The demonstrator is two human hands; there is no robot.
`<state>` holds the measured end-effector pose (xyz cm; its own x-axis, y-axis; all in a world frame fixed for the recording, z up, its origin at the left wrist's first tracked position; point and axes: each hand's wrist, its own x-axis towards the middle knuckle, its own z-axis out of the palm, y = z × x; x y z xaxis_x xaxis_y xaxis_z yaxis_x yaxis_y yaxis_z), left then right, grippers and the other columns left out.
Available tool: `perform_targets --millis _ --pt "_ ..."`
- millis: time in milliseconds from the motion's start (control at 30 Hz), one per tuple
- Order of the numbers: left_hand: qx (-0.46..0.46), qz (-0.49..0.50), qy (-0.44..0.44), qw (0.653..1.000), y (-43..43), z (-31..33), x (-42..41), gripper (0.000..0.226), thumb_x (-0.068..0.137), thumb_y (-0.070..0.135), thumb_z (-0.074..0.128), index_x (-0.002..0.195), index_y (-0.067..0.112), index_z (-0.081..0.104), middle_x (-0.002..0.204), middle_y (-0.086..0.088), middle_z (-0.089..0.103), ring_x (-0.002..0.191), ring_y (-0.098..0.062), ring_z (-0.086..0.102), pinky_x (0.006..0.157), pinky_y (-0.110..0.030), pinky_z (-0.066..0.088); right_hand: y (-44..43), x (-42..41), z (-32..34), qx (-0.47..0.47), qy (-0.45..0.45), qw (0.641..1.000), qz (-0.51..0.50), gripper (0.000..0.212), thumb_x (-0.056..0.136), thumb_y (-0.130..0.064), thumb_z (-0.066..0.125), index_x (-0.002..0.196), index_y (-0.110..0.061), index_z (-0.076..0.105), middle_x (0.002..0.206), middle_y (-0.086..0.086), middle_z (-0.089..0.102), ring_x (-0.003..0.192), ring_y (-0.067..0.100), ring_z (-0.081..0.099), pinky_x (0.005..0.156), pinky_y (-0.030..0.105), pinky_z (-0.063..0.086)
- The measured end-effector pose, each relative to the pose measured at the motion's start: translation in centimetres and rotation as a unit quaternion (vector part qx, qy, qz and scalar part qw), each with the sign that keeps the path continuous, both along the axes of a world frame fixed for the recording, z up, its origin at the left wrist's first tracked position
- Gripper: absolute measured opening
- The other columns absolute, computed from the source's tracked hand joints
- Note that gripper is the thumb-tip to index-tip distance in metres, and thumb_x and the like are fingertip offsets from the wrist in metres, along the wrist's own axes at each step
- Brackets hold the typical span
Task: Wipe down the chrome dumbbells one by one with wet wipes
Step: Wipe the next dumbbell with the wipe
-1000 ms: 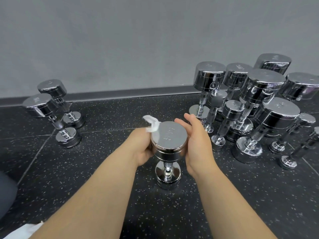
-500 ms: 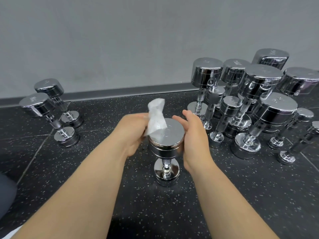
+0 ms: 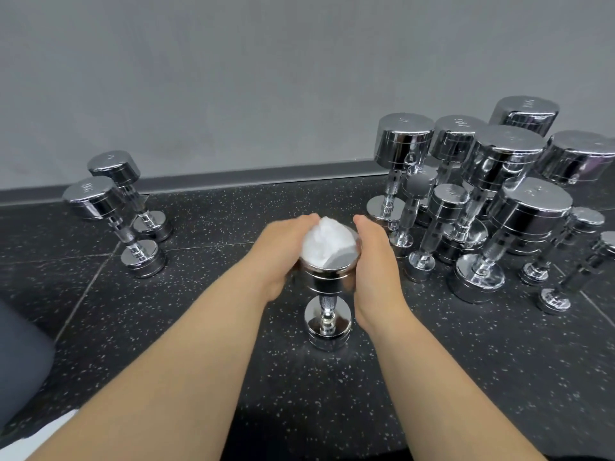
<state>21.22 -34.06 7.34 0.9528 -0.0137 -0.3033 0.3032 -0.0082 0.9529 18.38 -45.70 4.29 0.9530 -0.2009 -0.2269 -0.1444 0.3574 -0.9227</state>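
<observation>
dumbbell (image 3: 327,324): upright, frame centre, on speckled floor (image 3: 199,327)
wet wipe (image 3: 327,242): bunched on its top head
left hand (image 3: 283,257): clutching the wet wipe
right hand (image 3: 376,261): wrapped round the top head

wipe (image 3: 327,243) on dumbbell (image 3: 327,296), between hands (image 3: 374,257)

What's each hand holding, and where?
Left hand holds the wet wipe by its left edge atop the dumbbell; right hand cups the upper head's side.
</observation>
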Motion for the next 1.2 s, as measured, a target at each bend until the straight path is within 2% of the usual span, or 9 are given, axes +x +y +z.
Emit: perform_targets --millis 133,300,400,500,667,867,967,1067,1200 --pt "-0.02 -0.025 0.047 0.998 0.2 -0.6 0.1 0.028 0.091 0.038 0.064 0.104 0.014 0.07 0.108 -0.009 0.072 0.099 -0.026 0.057 0.088 -0.035 0.043 0.5 -1.3 -0.6 -0.057 -0.006 0.998 0.015 0.054 0.076 -0.061 0.05 0.12 -0.033 0.062 0.119 -0.007 0.067 0.112 0.017 0.063 0.099 0.043 0.049" --pt "0.049 -0.023 -0.012 0.998 -0.3 1.2 -0.8 0.026 0.09 0.042 0.059 0.094 0.025 0.078 0.103 0.003 0.075 0.099 -0.021 0.067 0.092 -0.036 0.048 -0.2 -2.5 -0.5 -0.108 -0.021 0.993 0.035 0.035 0.095 -0.043 0.045 0.123 -0.035 0.064 0.117 -0.014 0.067 0.111 0.01 0.062 0.097 0.036 0.049" --pt "0.067 0.119 -0.003 0.991 -0.1 -0.3 -3.4 0.022 0.087 0.031 0.06 0.073 0.015 0.063 0.077 0.004 0.063 0.072 -0.019 0.051 0.067 -0.03 0.04 -0.1 -3.2 -0.5 -0.122 -0.02 0.991 0.045 0.049 0.086 -0.051 0.045 0.13 -0.036 0.06 0.122 -0.014 0.067 0.116 0.01 0.061 0.105 0.041 0.046" --pt "0.108 0.184 -0.084 0.973 -0.3 -1.1 -5.4 0.039 0.089 0.007 0.052 0.057 0.029 0.051 0.055 0.014 0.043 0.057 -0.015 0.035 0.053 -0.029 0.025 0.1 -4.0 -0.6 -0.125 -0.012 0.991 0.044 0.06 0.079 -0.056 0.045 0.137 -0.041 0.052 0.122 -0.012 0.066 0.115 0.01 0.06 0.107 0.044 0.045" --pt "0.082 0.188 -0.101 0.973 -0.2 -1.0 -6.5 0.026 0.092 0.007 0.058 0.103 0.027 0.072 0.09 0.017 0.066 0.079 0.007 0.058 0.063 -0.011 0.042 0.4 -5.4 -0.6 -0.125 0.002 0.991 0.056 0.058 0.082 -0.054 0.047 0.14 -0.054 0.042 0.138 -0.018 0.056 0.128 0.01 0.052 0.11 0.044 0.041" --pt "0.027 0.194 -0.101 0.975 -0.5 -0.3 -6.5 0.043 0.086 -0.008 0.054 0.093 0.033 0.066 0.1 0.009 0.067 0.088 -0.007 0.064 0.08 -0.025 0.053 0.4 -5.9 -0.6 -0.145 -0.006 0.987 0.069 0.061 0.084 -0.053 0.047 0.143 -0.056 0.034 0.14 -0.025 0.051 0.129 0.006 0.048 0.113 0.045 0.038" --pt "0.031 0.17 -0.056 0.983 0.0 -1.0 -6.9 0.037 0.087 -0.01 0.054 0.098 0.021 0.069 0.095 0.003 0.067 0.083 -0.012 0.065 0.071 -0.022 0.054 0.5 -5.8 -0.8 -0.145 -0.009 0.987 0.069 0.056 0.09 -0.049 0.047 0.143 -0.057 0.033 0.138 -0.024 0.053 0.126 0.006 0.051 0.111 0.045 0.04" --pt "0.04 0.201 -0.132 0.97 -0.2 -0.2 -6.9 0.03 0.088 -0.002 0.059 0.084 0.025 0.072 0.086 0.007 0.069 0.075 -0.007 0.063 0.056 -0.011 0.048 0.4 -5.9 -0.8 -0.144 -0.006 0.987 0.07 0.057 0.088 -0.051 0.048 0.142 -0.057 0.033 0.137 -0.023 0.053 0.127 0.006 0.05 0.111 0.045 0.039" --pt "0.059 0.212 -0.111 0.969 -0.7 -0.5 -7.3 0.032 0.089 0.0 0.057 0.081 0.031 0.065 0.09 0.009 0.067 0.08 -0.008 0.062 0.063 -0.018 0.048 0.5 -5.8 -0.9 -0.14 -0.004 0.988 0.064 0.057 0.088 -0.049 0.048 0.143 -0.055 0.035 0.136 -0.026 0.054 0.125 0.005 0.051 0.11 0.045 0.04"
